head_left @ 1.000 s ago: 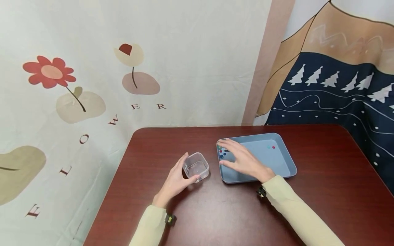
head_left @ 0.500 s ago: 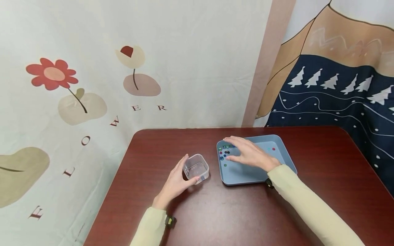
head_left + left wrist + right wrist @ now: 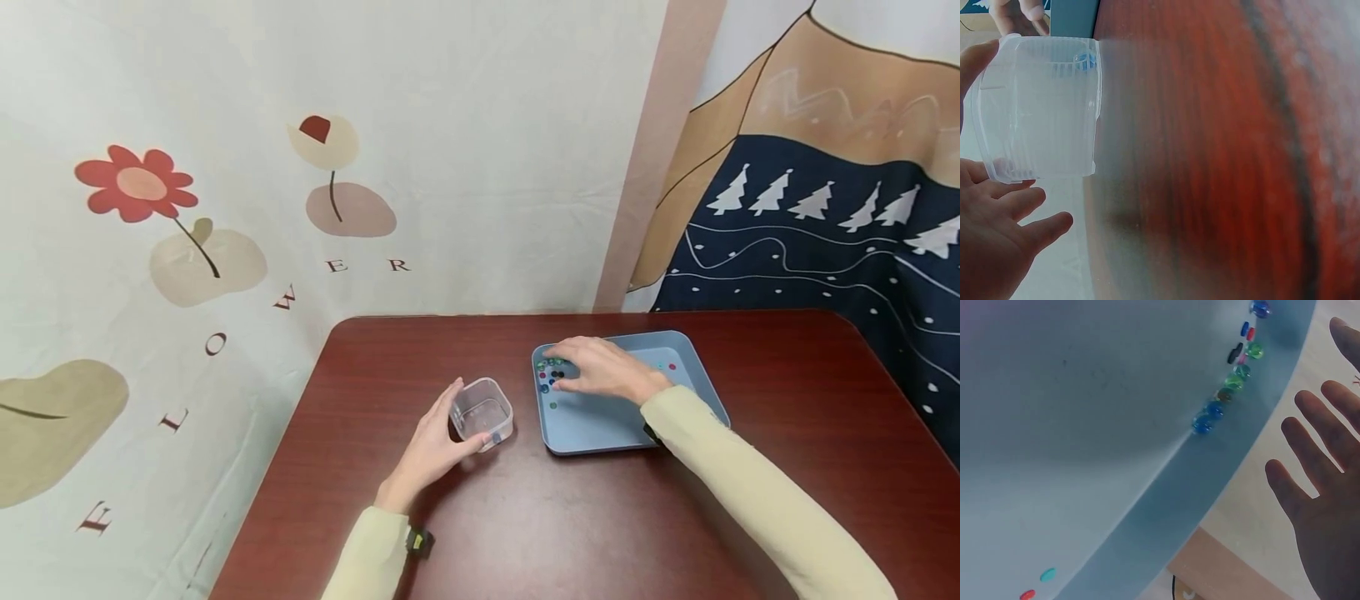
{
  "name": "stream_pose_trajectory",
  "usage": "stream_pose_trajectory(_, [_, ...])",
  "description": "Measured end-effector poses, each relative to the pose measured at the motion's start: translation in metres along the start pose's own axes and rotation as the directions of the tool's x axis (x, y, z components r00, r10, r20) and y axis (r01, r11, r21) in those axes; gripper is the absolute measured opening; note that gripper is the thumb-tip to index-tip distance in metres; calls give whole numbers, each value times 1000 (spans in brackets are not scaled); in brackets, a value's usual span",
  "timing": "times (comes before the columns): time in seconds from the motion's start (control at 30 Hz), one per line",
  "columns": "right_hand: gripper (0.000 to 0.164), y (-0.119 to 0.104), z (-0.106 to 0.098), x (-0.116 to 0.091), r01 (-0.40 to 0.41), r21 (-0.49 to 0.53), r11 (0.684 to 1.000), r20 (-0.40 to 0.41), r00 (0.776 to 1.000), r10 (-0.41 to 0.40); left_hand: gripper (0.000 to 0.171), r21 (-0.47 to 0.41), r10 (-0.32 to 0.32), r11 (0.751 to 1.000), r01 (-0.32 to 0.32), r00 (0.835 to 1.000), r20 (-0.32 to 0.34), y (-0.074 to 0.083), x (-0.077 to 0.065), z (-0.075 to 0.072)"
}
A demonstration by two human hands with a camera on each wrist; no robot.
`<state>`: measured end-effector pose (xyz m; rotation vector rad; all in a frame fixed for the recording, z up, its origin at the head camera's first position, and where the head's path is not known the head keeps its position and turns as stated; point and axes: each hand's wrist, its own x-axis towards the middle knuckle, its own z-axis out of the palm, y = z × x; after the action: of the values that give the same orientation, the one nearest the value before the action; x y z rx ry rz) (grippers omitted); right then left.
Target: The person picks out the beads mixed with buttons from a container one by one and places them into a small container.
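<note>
"What's your left hand (image 3: 429, 454) doing?"
"You're gripping the box (image 3: 1041, 112) between thumb and fingers, left of the tray (image 3: 600, 429)."
"And your right hand (image 3: 609, 369)?"
"Fingers spread, holding nothing visible, over the marbles (image 3: 1234, 382)."

High head view facing forward-down, close wrist views, tray (image 3: 596, 427) shared

The right grip (image 3: 603, 367) has narrowed between thumb (image 3: 570, 385) and fingers (image 3: 568, 345).

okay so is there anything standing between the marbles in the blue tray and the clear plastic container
Yes, the tray's raised left wall. Past that wall, nothing visible stands between the marbles and the container.
</note>
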<state>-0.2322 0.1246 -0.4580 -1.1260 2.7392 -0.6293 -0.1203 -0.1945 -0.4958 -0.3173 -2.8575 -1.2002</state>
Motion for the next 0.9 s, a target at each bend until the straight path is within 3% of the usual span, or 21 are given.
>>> stream_pose_trajectory(0.43, [51,4,9,9,-19,-7,1000,86,996,20,101,9,11,1000,-11,1000,-1,1,1,0])
stream_pose_trajectory(0.73, [41,6,17,15,51,-24,998,97,994,-48,99,8,-5,1000,5,1000,-3,0,0,1])
stream_pose_trajectory(0.9, [38,5,22,18,50,-27,998,115,992,-47,99,0,-10,1000,10,1000,-2,1,0,1])
